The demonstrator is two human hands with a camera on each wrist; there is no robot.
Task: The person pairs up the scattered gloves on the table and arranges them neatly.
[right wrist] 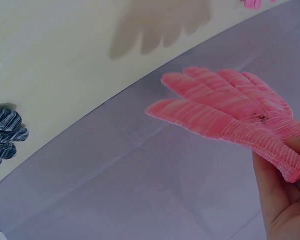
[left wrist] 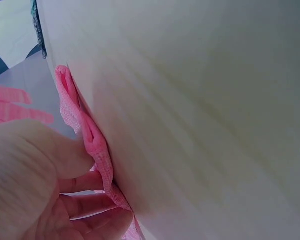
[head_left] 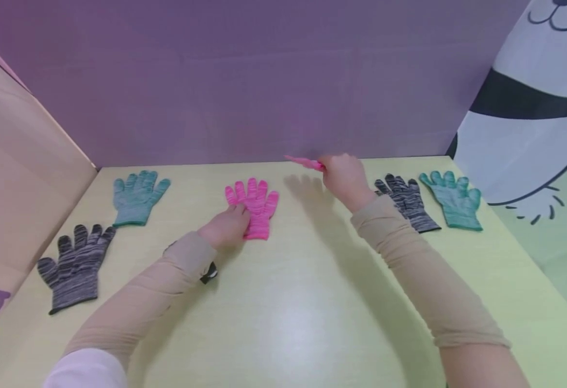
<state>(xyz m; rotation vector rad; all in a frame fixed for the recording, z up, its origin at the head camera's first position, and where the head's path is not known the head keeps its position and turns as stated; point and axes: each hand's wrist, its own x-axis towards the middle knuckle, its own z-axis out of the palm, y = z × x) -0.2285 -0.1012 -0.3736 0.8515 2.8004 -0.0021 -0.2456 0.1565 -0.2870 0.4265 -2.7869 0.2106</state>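
A pink knit glove point(head_left: 259, 213) lies flat near the far middle of the table, fingers pointing away. My left hand point(head_left: 227, 226) rests its fingertips on that glove's left side; in the left wrist view the thumb and fingers point(left wrist: 102, 220) touch its slightly raised edge. Above the table's far edge, my right hand point(head_left: 345, 178) pinches a second pink glove point(right wrist: 215, 105) by its cuff. That glove hangs in the air, its fingers pointing left in the head view, with a small dark mark near its cuff in the right wrist view.
At the left lie a green glove point(head_left: 138, 199) and a dark grey glove point(head_left: 77, 267). To the right, another dark grey glove point(head_left: 411, 202), partly behind my right forearm, lies beside a second green glove point(head_left: 455, 199). A purple panel point(head_left: 264, 97) stands behind the table point(head_left: 283, 302).
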